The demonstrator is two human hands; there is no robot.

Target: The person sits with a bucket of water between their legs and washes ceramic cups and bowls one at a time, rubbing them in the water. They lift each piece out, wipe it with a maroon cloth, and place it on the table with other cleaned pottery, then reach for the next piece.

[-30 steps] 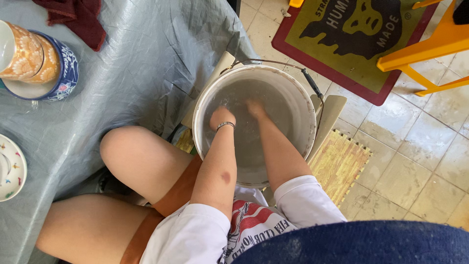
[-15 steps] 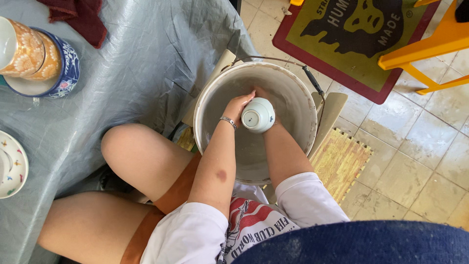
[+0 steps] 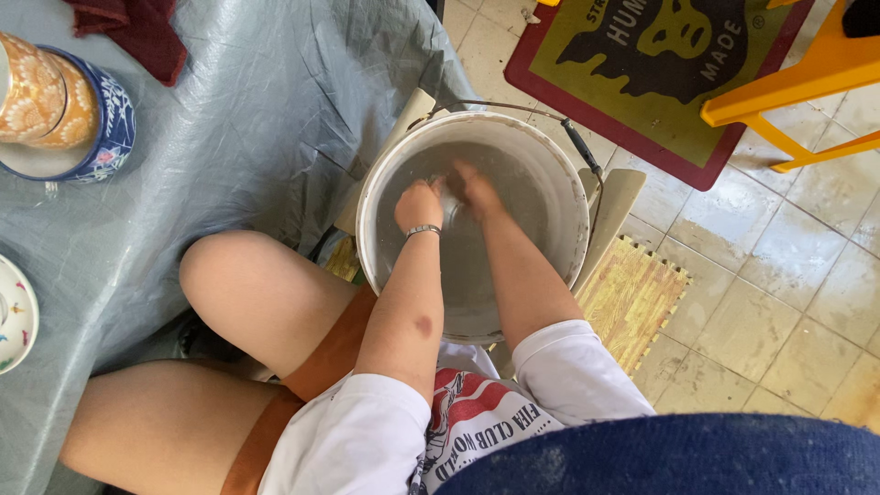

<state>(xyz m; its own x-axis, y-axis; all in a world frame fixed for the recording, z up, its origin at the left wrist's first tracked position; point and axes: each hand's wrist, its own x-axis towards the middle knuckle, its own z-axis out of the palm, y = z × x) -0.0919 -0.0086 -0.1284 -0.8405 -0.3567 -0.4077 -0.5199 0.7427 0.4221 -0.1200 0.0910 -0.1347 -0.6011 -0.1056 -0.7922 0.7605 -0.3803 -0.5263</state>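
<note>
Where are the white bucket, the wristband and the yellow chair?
white bucket (image 3: 561,163): head view, on its right rim.
wristband (image 3: 423,230): head view, on the band around the left wrist.
yellow chair (image 3: 796,81): head view, on its seat edge.

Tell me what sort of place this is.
Probably a home pottery or ceramics corner. Both hands, left and right, are sunk in a white bucket of cloudy water, beside a table under a grey plastic sheet with painted cups.
</note>
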